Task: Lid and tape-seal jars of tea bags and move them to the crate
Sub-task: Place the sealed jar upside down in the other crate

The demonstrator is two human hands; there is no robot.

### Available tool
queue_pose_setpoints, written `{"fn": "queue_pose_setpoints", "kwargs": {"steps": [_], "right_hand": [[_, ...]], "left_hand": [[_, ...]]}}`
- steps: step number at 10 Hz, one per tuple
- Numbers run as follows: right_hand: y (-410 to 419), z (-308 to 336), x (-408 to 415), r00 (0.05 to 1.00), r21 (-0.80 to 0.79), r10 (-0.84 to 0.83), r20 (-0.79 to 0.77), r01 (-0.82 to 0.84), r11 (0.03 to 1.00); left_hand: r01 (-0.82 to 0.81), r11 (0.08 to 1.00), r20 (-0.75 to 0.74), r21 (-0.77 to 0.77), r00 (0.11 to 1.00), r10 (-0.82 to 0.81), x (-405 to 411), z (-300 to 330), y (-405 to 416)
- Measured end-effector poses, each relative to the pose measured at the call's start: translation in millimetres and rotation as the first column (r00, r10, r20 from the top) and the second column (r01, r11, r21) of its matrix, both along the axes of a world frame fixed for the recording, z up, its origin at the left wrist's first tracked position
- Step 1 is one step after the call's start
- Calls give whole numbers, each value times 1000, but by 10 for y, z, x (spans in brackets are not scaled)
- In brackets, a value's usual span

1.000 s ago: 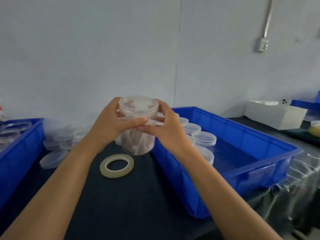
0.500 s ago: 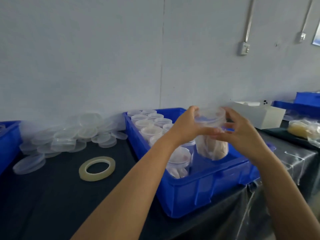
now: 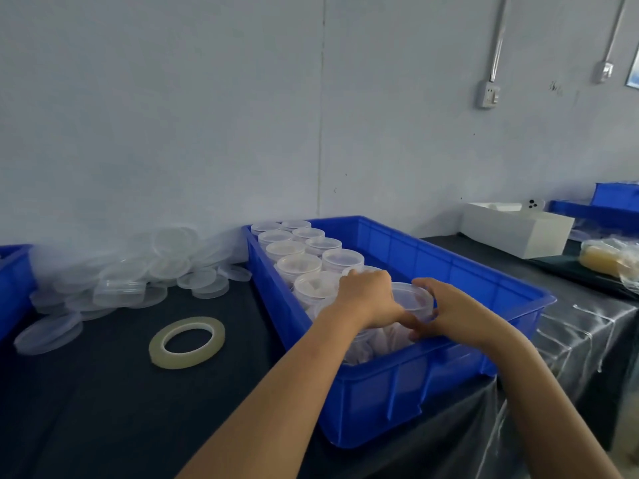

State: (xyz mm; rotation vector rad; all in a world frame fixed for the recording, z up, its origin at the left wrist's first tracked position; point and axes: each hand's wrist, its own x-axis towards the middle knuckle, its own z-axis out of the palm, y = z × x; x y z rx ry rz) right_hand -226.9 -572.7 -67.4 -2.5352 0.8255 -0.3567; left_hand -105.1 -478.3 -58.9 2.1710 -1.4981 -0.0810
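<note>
A white open box (image 3: 515, 227) was seen at the right of the frame on the dark table (image 3: 103, 402), with a yellowish bagged bundle (image 3: 601, 259) lower right of it, more blue bins (image 3: 612, 202) behind, and a wall socket (image 3: 489, 95) at upper right.

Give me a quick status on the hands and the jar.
Left hand and right hand both grip the lidded jar. Jar low inside blue crate, beside the jar rows. Nothing blocking.

No readable text anywhere: no labels, brands or nos. on the jars, crate or tape roll; framed item at far right too cropped to read.
</note>
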Motion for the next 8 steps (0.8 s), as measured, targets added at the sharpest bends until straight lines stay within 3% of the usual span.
{"fn": "queue_pose_setpoints", "kwargs": {"steps": [2,3,5,7,8], "right_hand": [[-111,129,155,938,-17,-10,-346,5,1000],[-133,170,188,918,24,3,-396,8,1000],[-220,76,187,942,91,46,-334,-16,996],[-270,-8,224,933,-46,-19,-360,3,999],[-296,-86,415,927,-84,-151,-342,130,988]], "left_hand": [[-14,998,203,67,979,0,-14,-100,-28],[-40,997,301,67,954,18,4,-147,-37],[-41,999,374,33,927,26,-48,-193,-9],[112,992,322,-52,942,-90,-13,-112,270],[130,987,303,92,941,-152,27,-76,382]]}}
